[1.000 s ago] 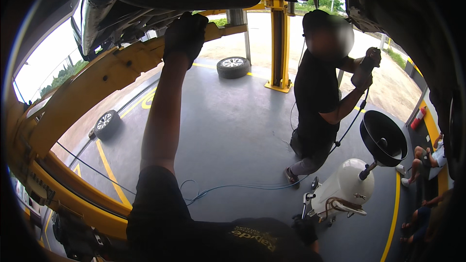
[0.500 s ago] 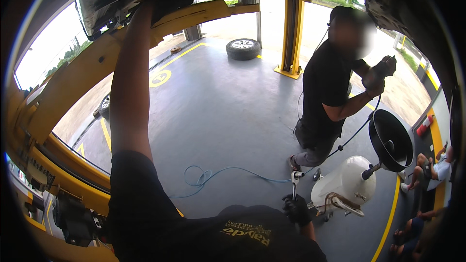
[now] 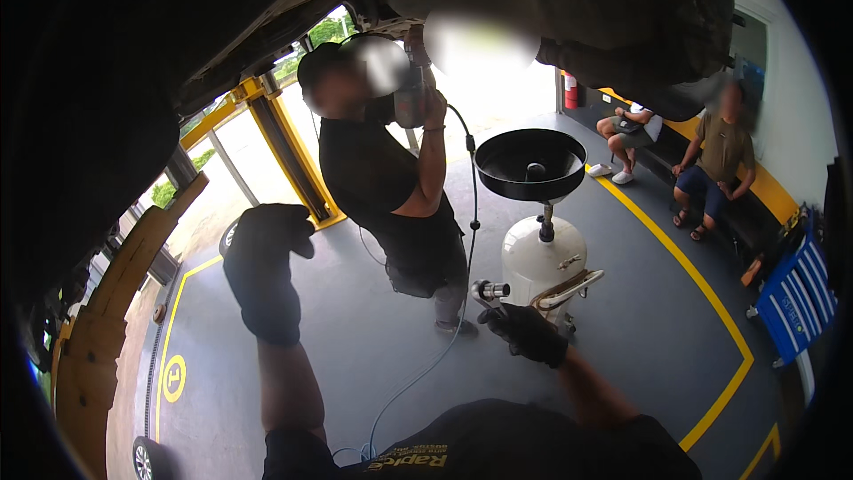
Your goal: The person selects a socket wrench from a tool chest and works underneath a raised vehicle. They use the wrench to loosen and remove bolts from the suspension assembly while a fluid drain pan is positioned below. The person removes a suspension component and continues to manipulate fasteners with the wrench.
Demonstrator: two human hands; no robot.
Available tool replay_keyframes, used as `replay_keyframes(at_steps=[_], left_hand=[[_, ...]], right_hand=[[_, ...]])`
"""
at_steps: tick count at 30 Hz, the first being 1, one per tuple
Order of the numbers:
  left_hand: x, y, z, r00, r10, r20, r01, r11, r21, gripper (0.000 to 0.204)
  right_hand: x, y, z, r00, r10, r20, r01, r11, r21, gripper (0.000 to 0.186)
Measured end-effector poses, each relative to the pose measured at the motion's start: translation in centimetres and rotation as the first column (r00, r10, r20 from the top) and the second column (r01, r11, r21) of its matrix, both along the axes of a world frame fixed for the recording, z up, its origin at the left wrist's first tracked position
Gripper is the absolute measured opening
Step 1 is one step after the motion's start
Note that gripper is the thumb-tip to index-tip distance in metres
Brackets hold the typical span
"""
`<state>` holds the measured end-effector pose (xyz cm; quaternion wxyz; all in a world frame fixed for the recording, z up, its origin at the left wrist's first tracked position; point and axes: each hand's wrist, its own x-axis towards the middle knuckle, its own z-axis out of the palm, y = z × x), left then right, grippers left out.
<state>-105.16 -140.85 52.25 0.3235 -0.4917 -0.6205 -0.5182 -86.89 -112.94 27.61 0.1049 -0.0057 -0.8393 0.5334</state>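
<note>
My right hand [image 3: 526,334], in a black glove, is closed around a ratchet wrench [image 3: 482,292] with a silver socket on its head. The socket end sticks up beyond my fingers, in front of the white tank of an oil drainer [image 3: 533,253]. My left hand [image 3: 262,271], also in a dark glove, is raised at the left below the vehicle underbody [image 3: 586,27]. Its fingers and thumb stand apart, and nothing shows in it. A co-worker [image 3: 382,160] stands ahead, both hands up on a grey power tool [image 3: 410,102] held against the underbody.
The drainer's black round pan [image 3: 530,164] stands on its stem right of the co-worker. A thin hose [image 3: 413,380] trails on the floor. A yellow lift post [image 3: 289,156] stands behind, a lift arm [image 3: 98,338] at left. Two people sit on a bench [image 3: 751,213] near a blue rack [image 3: 795,293].
My view has turned right. My left hand has come down from the lift arm and underbody. The co-worker has raised the tool to the underbody. The ratchet wrench stays in my right hand.
</note>
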Motion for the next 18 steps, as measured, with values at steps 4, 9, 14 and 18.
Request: replay_keyframes(at_steps=[4, 9, 14, 18], left_hand=[[-1.7, 12.5, 3.5, 0.671, -0.730, 0.134, 0.736, 0.677, 0.003, 0.036], [-0.2, 25.8, 11.0, 0.126, -0.992, -0.027, 0.990, 0.127, -0.062, 0.063], [1.1, 28.6, 11.1, 0.717, -0.629, -0.302, 0.637, 0.766, -0.082, 0.071], [2.2, 27.0, 10.7, 0.620, -0.784, 0.014, 0.784, 0.619, -0.052, 0.068]], right_hand=[[2.3, 0.7, 9.2, 0.808, -0.167, -0.565, 0.494, 0.715, 0.495, 0.021], [8.4, 2.2, 19.1, 0.575, -0.275, -0.771, 0.808, 0.337, 0.483, 0.047], [10.1, 6.1, 25.6, 0.368, -0.197, -0.909, 0.930, 0.105, 0.353, 0.066], [10.1, 7.0, 28.8, 0.383, -0.151, -0.911, 0.921, 0.135, 0.365, 0.061]])
